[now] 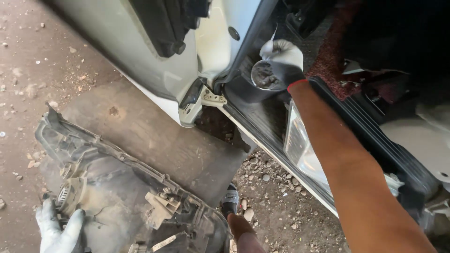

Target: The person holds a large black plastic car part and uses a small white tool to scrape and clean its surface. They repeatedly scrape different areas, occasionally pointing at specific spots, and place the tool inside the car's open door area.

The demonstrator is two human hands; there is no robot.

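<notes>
Right arm: bare forearm, nearest the lens, runs up from the lower right corner to the sill.
Car: one white body with an open door (154, 42) and a dark sill (262, 117); a red mat (335, 56) lies inside.
Ground: packed dirt with loose stones (276, 187), outdoors in sun; one worn dark mat (154, 136) lies under the door.
Housing: one large dusty black lamp housing (126, 197) lies on the mat at lower left, back side up.
Lamp: one clear headlamp (302, 150) leans against the sill, partly hidden by the forearm.
Right hand: right hand (283, 58), in a grey glove with a red cuff, curls closed around the rim of the cup.
Left hand: left hand (58, 227), in a white glove, fingers spread fairly wide, rests on the lower edge of the housing.
Cup: one small round cup (265, 76) of greyish stuff sits on the sill by the door hinge.
Shoe: one toe (230, 199) shows on the stones.
</notes>
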